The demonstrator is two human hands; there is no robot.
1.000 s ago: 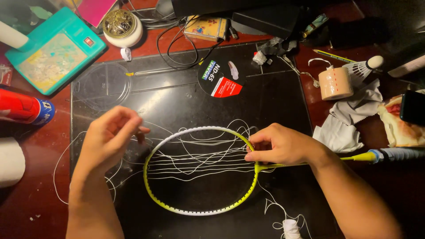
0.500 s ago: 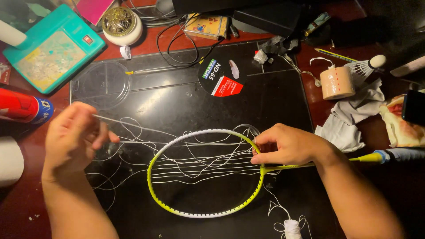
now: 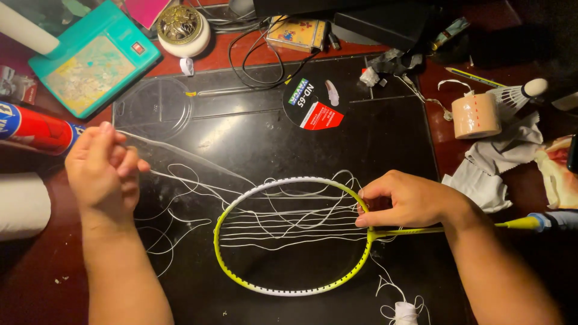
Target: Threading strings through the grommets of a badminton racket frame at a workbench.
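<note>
**Pulling string through the racket frame**

My left hand (image 3: 107, 170) is clenched around a length of white string (image 3: 198, 161), drawn taut out to the left over the black mat (image 3: 253, 135). My right hand (image 3: 404, 200) pinches the rim of the yellow-green racket frame (image 3: 289, 236) where the head meets the shaft, pressing it flat on the mat. Loose strings run across the head and loop slackly beside it. A round clear lid (image 3: 153, 107) lies above my left hand, a red tube (image 3: 36, 127) just left of it, and a tape roll (image 3: 475, 115) sits on the worktop (image 3: 36, 283) to the right.
</note>
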